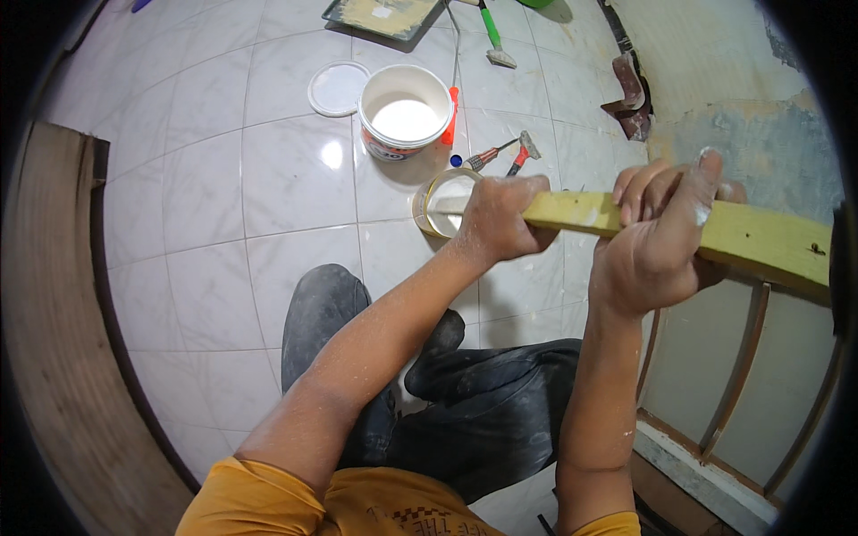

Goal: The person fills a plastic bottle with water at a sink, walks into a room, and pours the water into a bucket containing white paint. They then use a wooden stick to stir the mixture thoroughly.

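Grips yellow wooden bar (576,211) with left hand (505,217) closed low, right hand (652,255) wrapped higher, seemingly for leverage; slants pale end (450,205) into tin (420,211), well in from tiled floor (206,210)'s right edge.

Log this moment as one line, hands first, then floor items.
left hand: around yellow bar | right hand: around same bar, farther right | floor: open white bucket, white lid, red-handled scraper

White marbled tile floor (201,210), white bucket (402,152), round lid (335,89), grey tray (366,34), round tin (421,208), screwdriver (483,160), red-handled scraper (523,152), green-handled scraper (491,29)
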Motion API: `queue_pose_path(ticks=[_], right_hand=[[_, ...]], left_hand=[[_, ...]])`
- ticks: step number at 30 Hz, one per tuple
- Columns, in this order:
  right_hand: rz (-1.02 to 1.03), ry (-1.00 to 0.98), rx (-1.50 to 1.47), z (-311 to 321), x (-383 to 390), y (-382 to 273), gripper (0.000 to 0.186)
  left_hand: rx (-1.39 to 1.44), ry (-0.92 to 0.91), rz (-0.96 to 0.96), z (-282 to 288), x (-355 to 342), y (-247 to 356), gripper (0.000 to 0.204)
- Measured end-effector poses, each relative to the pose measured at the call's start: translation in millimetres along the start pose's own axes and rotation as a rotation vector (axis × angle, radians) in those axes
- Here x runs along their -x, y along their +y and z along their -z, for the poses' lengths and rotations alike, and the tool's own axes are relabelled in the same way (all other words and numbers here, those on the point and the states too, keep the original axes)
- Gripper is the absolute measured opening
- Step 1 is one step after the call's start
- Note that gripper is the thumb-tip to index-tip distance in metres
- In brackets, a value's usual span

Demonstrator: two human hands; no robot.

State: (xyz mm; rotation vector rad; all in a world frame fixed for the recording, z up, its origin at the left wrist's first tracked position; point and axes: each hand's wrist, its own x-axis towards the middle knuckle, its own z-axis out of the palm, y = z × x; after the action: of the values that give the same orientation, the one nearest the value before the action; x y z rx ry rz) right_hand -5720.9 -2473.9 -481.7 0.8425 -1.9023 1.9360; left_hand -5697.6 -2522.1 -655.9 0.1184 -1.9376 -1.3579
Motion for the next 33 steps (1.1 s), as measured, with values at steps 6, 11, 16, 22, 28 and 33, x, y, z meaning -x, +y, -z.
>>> queue_pose_path(ticks=[6, 11, 16, 22, 28, 33], right_hand=[[0.191, 0.037, 0.444, 3, -1, 11, 0.029], [0.151, 0.038, 0.488, 3, -7, 6, 0.031], [-0.077, 0.090, 0.156, 0, -4, -1, 0.028], [-0.050, -0.033, 0.066, 0, -7, 0, 0.022], [0.076, 0.082, 0.309, -4, 0, 6, 0.032], [0.133, -0.006, 0.440, -9, 1, 2, 0.026]], left_hand=[[0.128, 0.101, -0.039, -35, -17, -8, 0.035], [0.176, 0.052, 0.078, -39, -5, 10, 0.029], [0.097, -0.015, 0.089, -19, 4, 18, 0.029], [-0.008, 0.048, -0.006, -6, -6, -6, 0.030], [0.110, 0.130, -0.009, -34, -16, -9, 0.031], [0.183, 0.042, 0.088, -23, -4, 9, 0.030]])
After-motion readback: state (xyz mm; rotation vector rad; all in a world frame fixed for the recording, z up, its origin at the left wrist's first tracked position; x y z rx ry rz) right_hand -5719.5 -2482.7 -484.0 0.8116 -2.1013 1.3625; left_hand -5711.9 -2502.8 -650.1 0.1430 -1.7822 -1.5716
